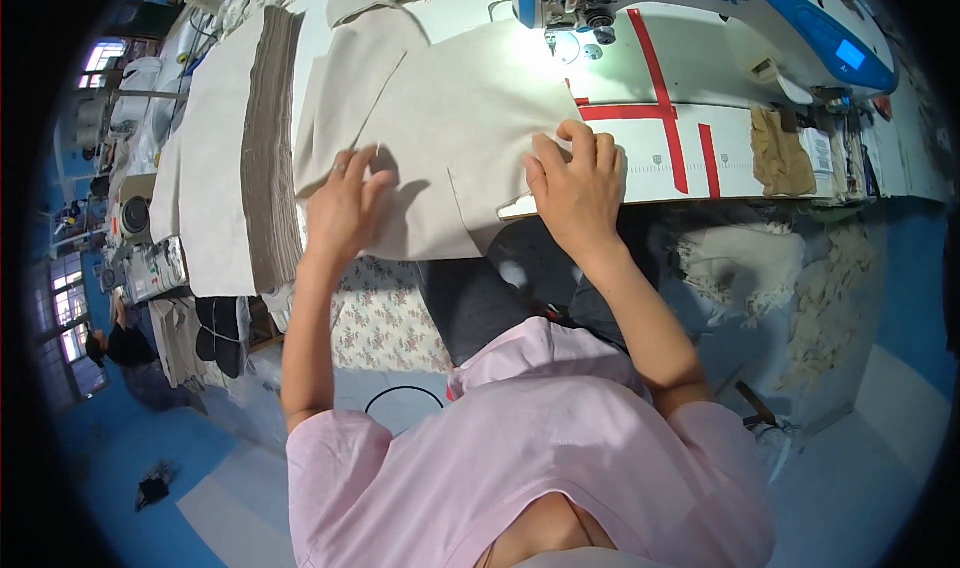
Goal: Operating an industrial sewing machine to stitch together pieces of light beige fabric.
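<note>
"Beige cloth panel (450, 118): how is it handling?"

"It's lying across the white table (735, 136), up to the sewing machine (690, 3); I'm judging it light, soft, apt to crease. My left hand (345, 208) is sitting over it, fingers apart; whether my right hand (580, 193) is pinching its edge, I can't tell. I'm favouring flat fingertips near the edges."

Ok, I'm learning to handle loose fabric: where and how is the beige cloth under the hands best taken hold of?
Probably by its near edge, coming from the front, pinching above and below. The beige cloth lies mostly flat, but that edge seems to overhang the front of the table, leaving room underneath. The far side lies by the sewing machine, a poorer approach.
</note>
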